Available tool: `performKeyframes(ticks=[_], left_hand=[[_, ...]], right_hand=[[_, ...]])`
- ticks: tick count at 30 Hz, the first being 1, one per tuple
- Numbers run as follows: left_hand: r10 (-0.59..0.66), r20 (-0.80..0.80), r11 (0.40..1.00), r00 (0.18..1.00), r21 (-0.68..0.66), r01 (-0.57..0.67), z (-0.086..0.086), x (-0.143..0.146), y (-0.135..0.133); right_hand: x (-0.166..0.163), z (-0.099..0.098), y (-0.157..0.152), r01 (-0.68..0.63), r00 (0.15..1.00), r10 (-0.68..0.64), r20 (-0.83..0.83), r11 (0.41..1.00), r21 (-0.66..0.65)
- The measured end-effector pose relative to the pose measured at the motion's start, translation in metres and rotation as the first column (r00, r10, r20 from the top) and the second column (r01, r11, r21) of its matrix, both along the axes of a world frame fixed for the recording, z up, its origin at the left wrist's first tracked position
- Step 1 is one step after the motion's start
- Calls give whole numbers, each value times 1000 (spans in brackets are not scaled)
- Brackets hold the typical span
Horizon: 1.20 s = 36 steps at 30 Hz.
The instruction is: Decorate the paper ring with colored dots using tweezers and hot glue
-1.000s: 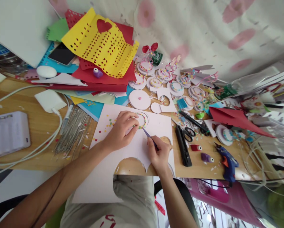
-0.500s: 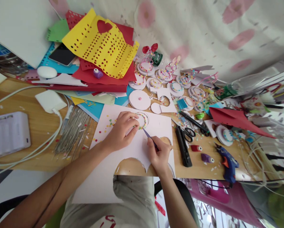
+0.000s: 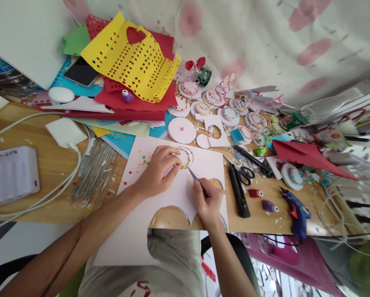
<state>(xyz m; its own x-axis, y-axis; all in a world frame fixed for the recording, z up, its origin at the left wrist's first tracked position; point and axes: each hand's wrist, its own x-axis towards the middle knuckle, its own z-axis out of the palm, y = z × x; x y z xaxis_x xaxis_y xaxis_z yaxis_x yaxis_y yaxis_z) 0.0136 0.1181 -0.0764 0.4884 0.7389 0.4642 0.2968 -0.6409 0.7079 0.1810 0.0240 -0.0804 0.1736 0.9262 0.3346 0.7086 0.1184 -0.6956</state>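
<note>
White card carries everything here: a large white card sheet (image 3: pixel 203 163) lies flat on the bench (image 3: pixel 51 165) in front of me. Toward its one o'clock corner sits the paper ring (image 3: pixel 185 157), a small white disc edged with tiny coloured dots. My left hand (image 3: pixel 158 171) rests on the sheet at the ring's nine o'clock. Its grip is loose and unclosed, with the fingertips (image 3: pixel 176 164) bent down onto the ring's left rim and nothing held in the palm. My right hand (image 3: pixel 207 202) lies at the ring's five o'clock, its grip pinched shut pen-fashion around a slim blue tool (image 3: pixel 194 178) whose tip touches the ring's rim. Whether it is a pen, a pick or a fine brush I cannot tell. I judge the ring to be very light, a little floppy and quick to skid on smooth card. It wants pinning from above with fingertips on bare paper inside the dotted border, since a pinch at the edge could crease it or knock dots loose. The dots look small and fragile. The tool seems stiff and almost weightless, and a hold low on the shaft should steady its tip best. Scissors (image 3: pixel 245 175) and a blue glue gun (image 3: pixel 298 210) lie well apart at my right hand's two and three o'clock.
</note>
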Motion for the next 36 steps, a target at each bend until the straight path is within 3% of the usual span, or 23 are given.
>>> performKeyframes(ticks=[20, 36], left_hand=[[-9, -1, 1000, 1000, -6, 9, 0, 1, 0], [-8, -4, 1000, 1000, -5, 8, 3, 1, 0]], right_hand=[[-3, 3, 1, -11, 999, 11, 32, 1000, 5], [4, -3, -4, 98, 989, -92, -115, 994, 46]])
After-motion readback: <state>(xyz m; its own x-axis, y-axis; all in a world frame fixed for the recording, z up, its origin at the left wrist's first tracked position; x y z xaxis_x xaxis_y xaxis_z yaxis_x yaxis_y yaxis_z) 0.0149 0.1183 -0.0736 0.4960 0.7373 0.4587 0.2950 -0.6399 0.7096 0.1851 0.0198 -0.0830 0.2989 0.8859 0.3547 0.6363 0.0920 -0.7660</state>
